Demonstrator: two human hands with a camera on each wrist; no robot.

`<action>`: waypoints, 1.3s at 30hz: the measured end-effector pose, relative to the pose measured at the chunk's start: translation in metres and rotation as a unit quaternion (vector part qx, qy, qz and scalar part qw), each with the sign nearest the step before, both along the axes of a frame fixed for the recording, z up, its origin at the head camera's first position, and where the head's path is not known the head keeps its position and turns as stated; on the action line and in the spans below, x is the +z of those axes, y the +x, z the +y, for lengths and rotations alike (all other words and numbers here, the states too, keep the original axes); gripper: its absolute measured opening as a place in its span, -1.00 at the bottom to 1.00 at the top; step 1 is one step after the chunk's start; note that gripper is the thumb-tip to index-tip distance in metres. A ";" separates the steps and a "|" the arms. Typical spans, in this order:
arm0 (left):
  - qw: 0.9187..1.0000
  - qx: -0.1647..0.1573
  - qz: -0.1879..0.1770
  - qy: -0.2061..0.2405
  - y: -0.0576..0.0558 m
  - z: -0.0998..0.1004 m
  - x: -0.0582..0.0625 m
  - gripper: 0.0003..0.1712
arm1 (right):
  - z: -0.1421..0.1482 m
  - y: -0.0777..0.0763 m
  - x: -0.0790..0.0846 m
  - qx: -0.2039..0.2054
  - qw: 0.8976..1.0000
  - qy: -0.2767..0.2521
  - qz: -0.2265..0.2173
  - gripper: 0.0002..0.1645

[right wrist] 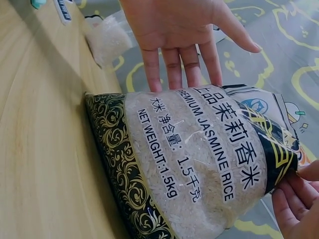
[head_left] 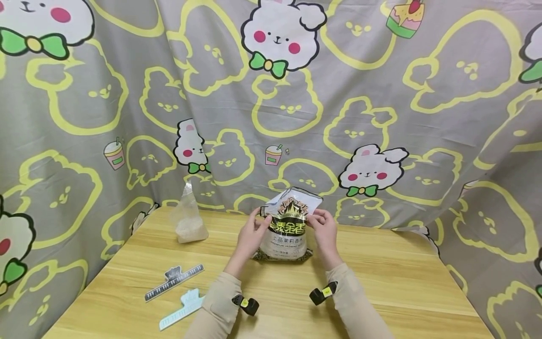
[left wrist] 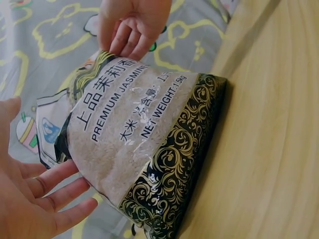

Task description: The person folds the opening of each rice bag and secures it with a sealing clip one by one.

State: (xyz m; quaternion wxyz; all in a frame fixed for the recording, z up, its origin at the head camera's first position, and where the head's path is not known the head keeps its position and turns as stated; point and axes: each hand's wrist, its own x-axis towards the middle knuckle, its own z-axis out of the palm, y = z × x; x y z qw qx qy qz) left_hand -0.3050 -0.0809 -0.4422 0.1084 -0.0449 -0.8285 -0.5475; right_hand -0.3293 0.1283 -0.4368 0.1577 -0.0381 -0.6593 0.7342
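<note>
A clear bag of jasmine rice [head_left: 282, 244] with a black and gold base stands on the wooden table. Its white upper part [head_left: 311, 200] leans above the label. My left hand [head_left: 253, 230] is at the bag's left side; in the left wrist view its fingers [left wrist: 70, 189] are spread and fairly straight, their tips at the bag's edge. On the opposite side, my right hand [head_left: 323, 230] pinches the upper right edge of the bag. In the right wrist view this hand [right wrist: 299, 204] has curled fingers beside the black label band.
At the table's back left stands a small clear plastic bag [head_left: 188, 226] of white grains. Nearer, on the left, lie a piano-key patterned clip [head_left: 174, 282] and a light blue clip [head_left: 183, 310]. A patterned grey curtain [head_left: 228, 108] hangs behind the table [head_left: 381, 282].
</note>
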 end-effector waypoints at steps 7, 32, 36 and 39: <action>1.000 -0.011 -0.004 -0.004 0.004 0.010 0.000 -0.14 | 0.013 0.005 0.000 0.001 1.000 0.002 -0.002 -0.66; 0.996 -0.087 -0.019 0.014 0.018 0.039 0.001 -0.26 | 0.058 0.028 0.003 -0.006 0.999 0.043 -0.012 -0.60; 0.995 -0.097 -0.021 0.013 0.021 0.045 0.000 -0.25 | 0.066 0.032 0.003 -0.008 0.999 0.043 -0.008 -0.59; 0.994 -0.106 -0.021 0.015 0.023 0.050 0.001 -0.23 | 0.072 0.036 0.005 -0.010 0.999 0.041 -0.008 -0.57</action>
